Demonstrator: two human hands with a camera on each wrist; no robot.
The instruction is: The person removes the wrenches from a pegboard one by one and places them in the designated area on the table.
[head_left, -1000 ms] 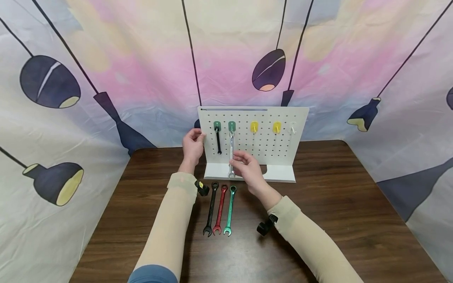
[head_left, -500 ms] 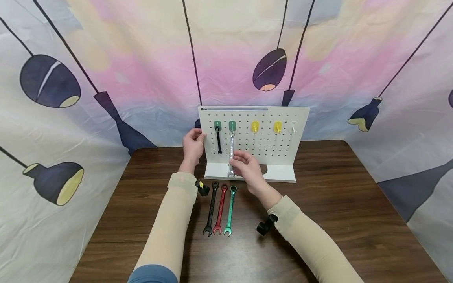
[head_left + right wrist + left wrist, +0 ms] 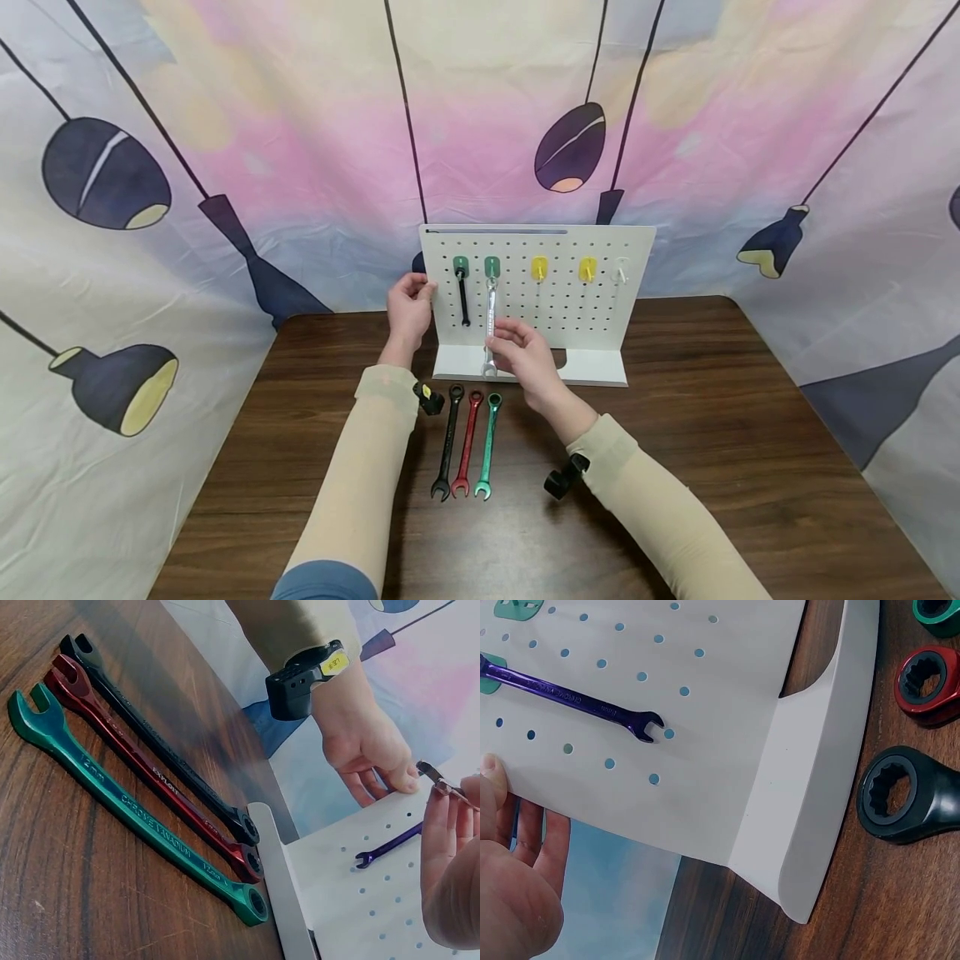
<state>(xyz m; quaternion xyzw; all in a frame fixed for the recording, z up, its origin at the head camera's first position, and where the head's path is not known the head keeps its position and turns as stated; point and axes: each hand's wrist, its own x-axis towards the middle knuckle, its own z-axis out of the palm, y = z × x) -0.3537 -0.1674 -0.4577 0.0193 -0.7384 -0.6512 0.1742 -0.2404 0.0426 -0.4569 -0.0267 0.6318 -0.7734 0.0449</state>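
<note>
My left hand (image 3: pixel 408 315) grips the left edge of a white pegboard (image 3: pixel 517 317), thumb in front and fingers behind it. With my right hand (image 3: pixel 531 365) I pinch the lower part of a silver combination wrench (image 3: pixel 491 312). That wrench stands nearly upright, its top end at the second green hook (image 3: pixel 492 266); whether the ring sits over the hook is too small to tell. To its left, a purple wrench (image 3: pixel 562 691) hangs from the first green hook (image 3: pixel 461 264).
A black wrench (image 3: pixel 448 442), a red wrench (image 3: pixel 468 443) and a green wrench (image 3: pixel 488 446) lie side by side on the brown table (image 3: pixel 675 467), before the pegboard. Two yellow hooks (image 3: pixel 539 268) and a clear hook (image 3: pixel 620 271) are farther right. A patterned curtain (image 3: pixel 300 125) hangs behind.
</note>
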